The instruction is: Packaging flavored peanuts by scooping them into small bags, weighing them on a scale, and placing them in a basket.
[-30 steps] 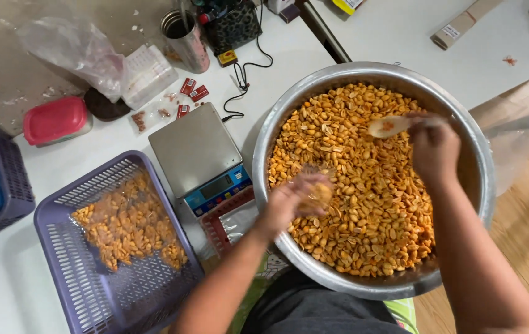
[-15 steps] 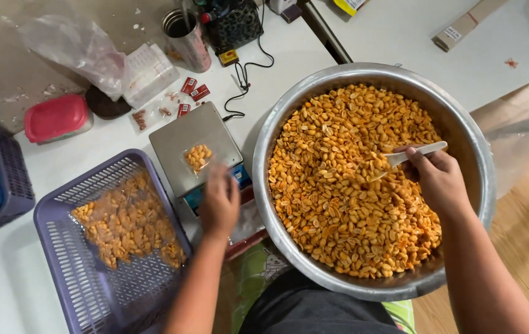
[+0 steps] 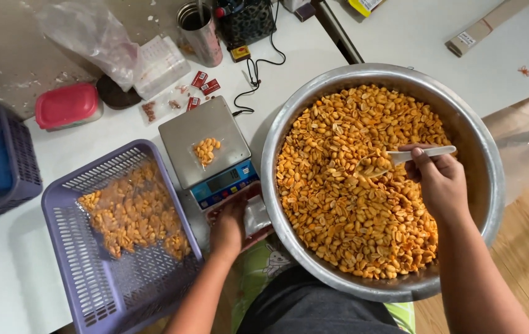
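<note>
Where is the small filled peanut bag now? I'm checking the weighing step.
The small peanut bag lies on the scale's steel platform, between the purple basket and the big metal bowl.

- left hand (image 3: 227,227) and right hand (image 3: 440,180): bare, no gloves, rings or watch
- both forearms bare, no sleeves in view
- lap: dark grey garment (image 3: 314,312), green patterned cloth (image 3: 253,266) at edge

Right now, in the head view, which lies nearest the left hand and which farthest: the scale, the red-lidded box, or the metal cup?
1. Scale, just above the left hand.
2. Red-lidded box, far left.
3. Metal cup, top edge.
</note>
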